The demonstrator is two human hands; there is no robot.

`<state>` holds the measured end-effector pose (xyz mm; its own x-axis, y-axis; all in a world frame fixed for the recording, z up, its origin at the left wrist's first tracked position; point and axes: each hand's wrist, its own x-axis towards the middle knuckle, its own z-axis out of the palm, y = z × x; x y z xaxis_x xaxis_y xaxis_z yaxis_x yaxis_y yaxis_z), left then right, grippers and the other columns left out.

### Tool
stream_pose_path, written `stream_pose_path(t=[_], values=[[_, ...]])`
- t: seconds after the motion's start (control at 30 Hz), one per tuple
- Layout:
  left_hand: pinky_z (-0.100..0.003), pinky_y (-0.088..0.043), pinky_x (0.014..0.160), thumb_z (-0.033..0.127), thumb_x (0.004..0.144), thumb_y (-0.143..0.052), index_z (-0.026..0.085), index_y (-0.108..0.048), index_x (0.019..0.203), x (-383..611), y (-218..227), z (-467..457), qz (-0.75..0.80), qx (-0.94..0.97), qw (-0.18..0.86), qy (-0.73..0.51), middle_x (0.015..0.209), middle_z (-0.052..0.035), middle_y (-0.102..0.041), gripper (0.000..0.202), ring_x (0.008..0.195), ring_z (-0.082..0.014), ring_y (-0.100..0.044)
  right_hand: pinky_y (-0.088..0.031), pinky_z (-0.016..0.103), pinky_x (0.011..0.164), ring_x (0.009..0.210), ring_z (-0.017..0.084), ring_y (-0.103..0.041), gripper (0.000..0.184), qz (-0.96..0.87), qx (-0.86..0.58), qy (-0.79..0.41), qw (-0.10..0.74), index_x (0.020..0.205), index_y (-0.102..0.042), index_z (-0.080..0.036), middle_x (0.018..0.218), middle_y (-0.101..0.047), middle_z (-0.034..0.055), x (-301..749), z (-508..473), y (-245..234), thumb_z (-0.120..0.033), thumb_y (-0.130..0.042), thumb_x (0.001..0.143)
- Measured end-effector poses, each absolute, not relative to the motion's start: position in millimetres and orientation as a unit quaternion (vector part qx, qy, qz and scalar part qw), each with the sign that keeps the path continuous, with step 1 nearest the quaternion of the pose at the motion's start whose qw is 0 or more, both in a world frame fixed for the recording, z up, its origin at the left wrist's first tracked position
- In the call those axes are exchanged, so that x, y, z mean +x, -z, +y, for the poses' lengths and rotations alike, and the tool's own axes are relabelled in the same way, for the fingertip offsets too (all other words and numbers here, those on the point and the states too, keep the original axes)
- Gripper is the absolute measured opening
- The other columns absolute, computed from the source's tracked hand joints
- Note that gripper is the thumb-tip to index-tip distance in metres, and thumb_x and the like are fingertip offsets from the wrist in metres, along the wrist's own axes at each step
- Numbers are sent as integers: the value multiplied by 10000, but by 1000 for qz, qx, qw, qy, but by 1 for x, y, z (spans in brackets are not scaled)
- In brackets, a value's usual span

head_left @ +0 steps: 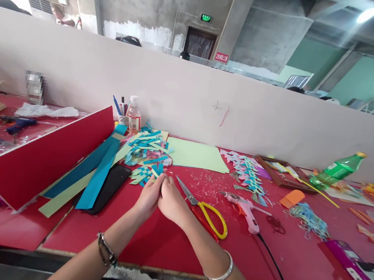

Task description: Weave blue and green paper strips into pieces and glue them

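Note:
In front of me my left hand (148,196) and my right hand (172,199) meet, fingers closed and thumbs close together. Blue and pale green woven paper strips (144,174) stick out just beyond the fingertips, pinched between both hands; the gripped part is hidden. Behind them lies a loose heap of blue, green and pink paper strips (145,147). Right of my right hand are scissors (211,219) with yellow handles, blades pointing toward the back left. Long blue paper strips (98,182) and a black phone-like slab (111,189) lie to the left.
A red board (50,154) stands at the left as a divider. Green paper sheets (197,155) lie at the back. Rightward are a pink glue gun (245,210) with a cord, a braided paper piece (248,172), a green bottle (338,171) and a purple power strip (353,266).

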<state>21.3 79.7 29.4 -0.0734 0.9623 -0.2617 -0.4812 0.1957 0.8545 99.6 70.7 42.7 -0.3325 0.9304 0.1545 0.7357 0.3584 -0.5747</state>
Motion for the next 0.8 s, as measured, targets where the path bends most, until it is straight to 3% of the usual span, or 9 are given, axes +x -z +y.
stream_pose_path(t=[0.1, 0.2, 0.3, 0.4, 0.53, 0.6, 0.8], values=[[-213, -456, 626, 328, 732, -536, 179, -520, 904, 14, -30, 89, 504, 272, 573, -586, 892, -47, -605, 228, 776, -136, -588, -401, 321, 849, 1079, 215, -444, 600, -799, -478, -248, 266, 1306, -209, -107, 1189, -415, 174, 104, 72, -46, -155, -441, 754], [-194, -426, 510, 405, 685, -567, 173, -521, 804, 0, -36, 96, 499, 326, 540, -594, 663, 11, -564, 264, 582, -107, -558, -380, 295, 883, 1103, 177, -426, 612, -815, -409, -276, 304, 1321, -191, -198, 1221, -420, 106, 117, 75, -47, -217, -460, 771], [-174, -364, 412, 483, 650, -573, 178, -461, 680, -17, -44, 102, 451, 381, 554, -587, 499, 75, -414, 326, 428, -70, -461, -394, 297, 851, 1008, 166, -491, 442, -823, -411, -263, 290, 1231, -374, -225, 1136, -496, 75, 136, 80, -41, -257, -449, 796], [-154, -284, 367, 492, 649, -573, 180, -373, 607, -37, -50, 112, 421, 421, 575, -562, 446, 110, -278, 373, 330, -20, -278, -406, 297, 794, 892, 162, -531, 234, -818, -464, -204, 273, 988, -561, -190, 965, -559, 65, 157, 86, -29, -234, -405, 818], [-148, -168, 354, 474, 641, -563, 172, -463, 744, -61, -57, 138, 481, 474, 512, -531, 474, 109, -245, 335, 355, -23, -215, -415, 259, 674, 738, 142, -545, 190, -809, -497, -165, 265, 837, -581, -184, 811, -570, 43, 179, 89, -14, -189, -392, 812], [-170, -209, 367, 470, 704, -452, 155, -498, 794, -71, -62, 158, 552, 539, 397, -497, 476, 97, -244, 331, 368, -44, -242, -410, 250, 658, 724, 142, -545, 185, -810, -496, -152, 274, 817, -575, -190, 793, -574, 39, 185, 89, -11, -177, -391, 807], [-208, -364, 536, 224, 653, -512, 137, -549, 839, -87, -73, 233, 610, 590, 266, -457, 638, 5, -485, 208, 614, -128, -474, -402, 236, 657, 718, 141, -550, 187, -808, -483, -115, 318, 819, -556, -204, 764, -588, 35, 192, 84, -8, -172, -372, 814]])
